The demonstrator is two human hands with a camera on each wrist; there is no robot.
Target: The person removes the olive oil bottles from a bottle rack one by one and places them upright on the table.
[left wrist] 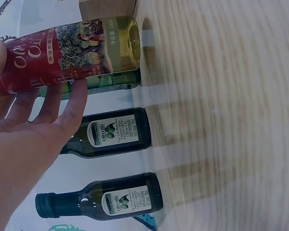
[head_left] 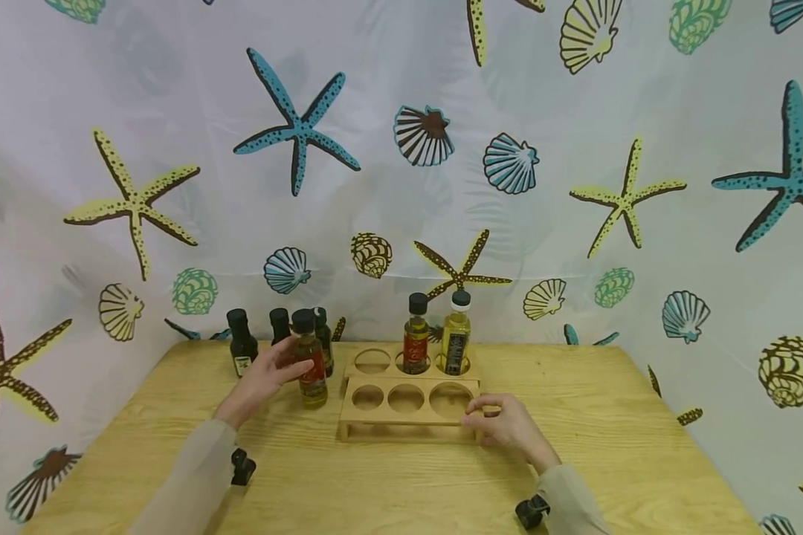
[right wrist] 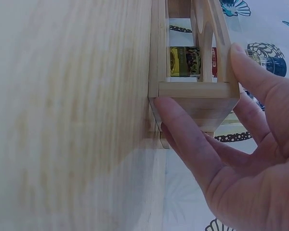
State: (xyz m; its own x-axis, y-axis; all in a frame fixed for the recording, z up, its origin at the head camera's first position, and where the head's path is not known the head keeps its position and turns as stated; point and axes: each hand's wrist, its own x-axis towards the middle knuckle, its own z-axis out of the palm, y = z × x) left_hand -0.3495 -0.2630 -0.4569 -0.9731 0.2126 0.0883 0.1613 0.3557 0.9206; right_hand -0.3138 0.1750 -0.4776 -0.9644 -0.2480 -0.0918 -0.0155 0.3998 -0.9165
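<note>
My left hand holds an olive oil bottle with a red label and black cap, just left of the wooden rack. In the left wrist view the thumb and fingers are around this bottle, which stands upright; whether its base touches the table I cannot tell. My right hand grips the front right end of the two-tier rack. The right wrist view shows its thumb against the upper board and a finger low on the end panel. Another red-label bottle and a yellow oil bottle stand in the rack's back row.
Dark olive oil bottles stand behind and left of the held one: one at the left, one in the middle and one partly hidden. A patterned cloth hangs behind the wooden table.
</note>
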